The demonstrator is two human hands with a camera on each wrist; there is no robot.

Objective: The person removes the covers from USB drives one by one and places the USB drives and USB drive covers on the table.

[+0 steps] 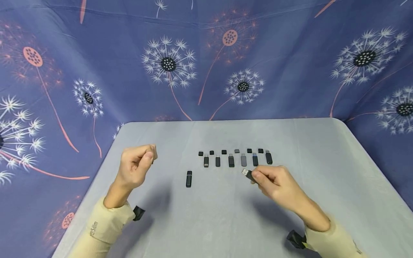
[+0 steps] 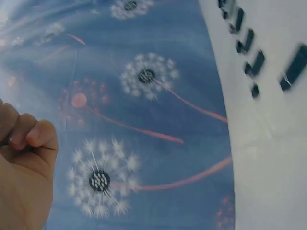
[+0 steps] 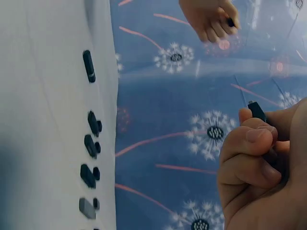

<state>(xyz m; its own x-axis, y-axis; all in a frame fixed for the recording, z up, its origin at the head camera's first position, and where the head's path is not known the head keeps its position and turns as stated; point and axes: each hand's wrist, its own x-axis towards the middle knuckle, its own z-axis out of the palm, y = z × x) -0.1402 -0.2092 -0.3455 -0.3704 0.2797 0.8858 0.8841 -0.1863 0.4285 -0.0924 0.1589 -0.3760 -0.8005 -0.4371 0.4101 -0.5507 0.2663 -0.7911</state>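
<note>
My right hand (image 1: 279, 184) pinches a black USB stick (image 1: 248, 174) between thumb and fingers, its bare metal plug pointing left. Apart from it, above the table's left side, my left hand (image 1: 135, 165) is raised with curled fingers. In the right wrist view a small black cap (image 3: 231, 22) shows between that hand's thumb and forefinger. A capped black USB stick (image 1: 189, 178) lies on the table between the hands. Behind the right hand stretches a row of uncapped sticks, among them a grey one (image 1: 243, 159) and a black one (image 1: 231, 160).
Several loose caps lie just behind the row, one beyond each stick, such as a black cap (image 1: 224, 152) and a grey cap (image 1: 237, 151). A pale cloth covers the table (image 1: 206, 215). Blue dandelion-print fabric (image 1: 200, 93) hangs along its back and sides.
</note>
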